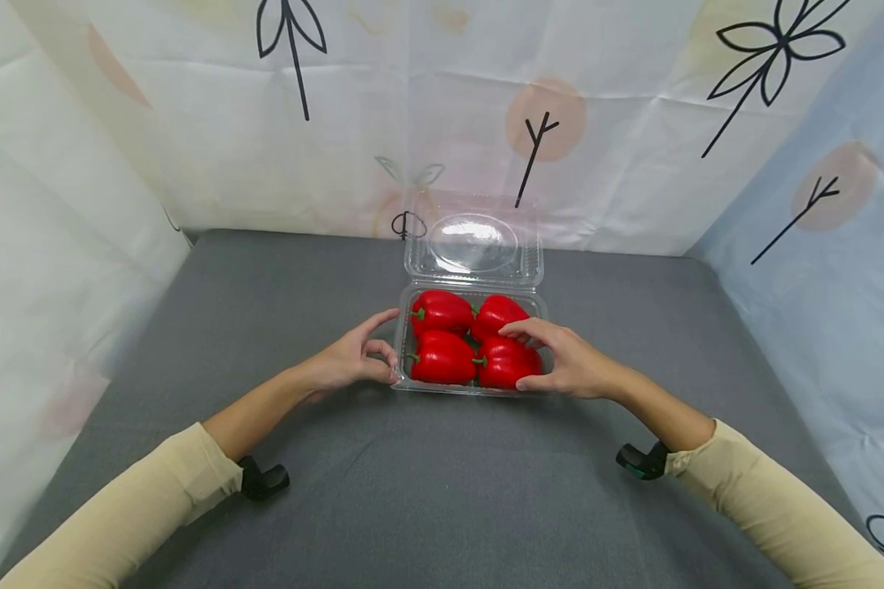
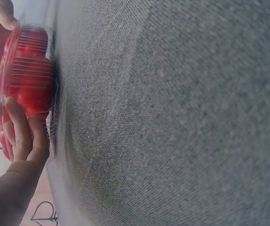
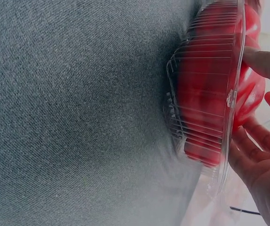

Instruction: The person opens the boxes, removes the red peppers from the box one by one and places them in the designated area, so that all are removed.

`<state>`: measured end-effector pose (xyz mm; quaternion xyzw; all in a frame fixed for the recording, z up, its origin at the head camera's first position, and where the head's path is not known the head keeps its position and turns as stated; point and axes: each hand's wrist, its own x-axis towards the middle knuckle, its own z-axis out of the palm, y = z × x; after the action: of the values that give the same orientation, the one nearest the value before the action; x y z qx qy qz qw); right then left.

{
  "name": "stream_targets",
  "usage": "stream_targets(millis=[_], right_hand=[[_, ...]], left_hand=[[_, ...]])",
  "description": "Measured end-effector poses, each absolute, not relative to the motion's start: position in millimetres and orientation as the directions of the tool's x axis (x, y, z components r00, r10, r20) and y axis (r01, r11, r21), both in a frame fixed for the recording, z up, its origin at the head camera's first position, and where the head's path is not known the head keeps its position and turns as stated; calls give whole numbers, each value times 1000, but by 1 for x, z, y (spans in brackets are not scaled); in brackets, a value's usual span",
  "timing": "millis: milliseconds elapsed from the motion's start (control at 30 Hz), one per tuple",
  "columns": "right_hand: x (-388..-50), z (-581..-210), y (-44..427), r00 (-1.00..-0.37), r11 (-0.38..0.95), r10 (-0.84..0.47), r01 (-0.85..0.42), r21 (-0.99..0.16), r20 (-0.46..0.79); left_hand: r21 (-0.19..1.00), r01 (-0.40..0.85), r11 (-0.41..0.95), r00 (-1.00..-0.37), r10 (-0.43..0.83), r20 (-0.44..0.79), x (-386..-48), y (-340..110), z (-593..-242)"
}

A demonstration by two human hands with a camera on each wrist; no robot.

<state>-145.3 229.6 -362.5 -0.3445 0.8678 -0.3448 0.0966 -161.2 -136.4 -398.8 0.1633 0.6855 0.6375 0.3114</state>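
Note:
A clear plastic clamshell container (image 1: 470,391) lies with its lid raised and several red bell peppers inside, in two rows. My left hand (image 1: 346,360) is at the container's left side. In the left wrist view, its thumb and curled fingers (image 2: 19,125) hold the rim and ribbed wall. My right hand (image 1: 570,360) reaches over the right edge and grips the front right bell pepper (image 1: 507,362), thumb at the front and fingers behind. In the right wrist view, that pepper (image 3: 250,96) shows above the rim between thumb and fingers. The back right pepper (image 1: 495,313) is partly hidden.
The clear lid (image 1: 474,245) leans up against the patterned cloth (image 1: 442,106) at the back. Grey fabric (image 1: 442,491) covers the table on both sides and in front. A pale blue cloth (image 1: 818,270) hangs at the right.

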Motion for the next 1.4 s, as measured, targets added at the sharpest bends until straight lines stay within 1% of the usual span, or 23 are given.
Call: stream_targets(millis=[233, 467, 833, 1100, 1400], right_hand=[[-145, -363, 228, -767, 519, -638, -495, -697, 70], [-148, -364, 228, -762, 495, -640, -505, -707, 95], [-151, -362, 231, -773, 457, -626, -471, -755, 103], [-152, -361, 232, -783, 437, -614, -443, -783, 101], [-157, -359, 237, -792, 356, -603, -374, -857, 95]], left_hand=[[971, -192, 143, -752, 615, -240, -161, -136, -398], [969, -196, 152, -755, 608, -248, -162, -136, -398], [965, -208, 158, -761, 594, -261, -161, -135, -396], [973, -184, 143, -751, 618, -233, -162, -136, -399], [970, -192, 148, -755, 609, -242, -162, -137, -398]])
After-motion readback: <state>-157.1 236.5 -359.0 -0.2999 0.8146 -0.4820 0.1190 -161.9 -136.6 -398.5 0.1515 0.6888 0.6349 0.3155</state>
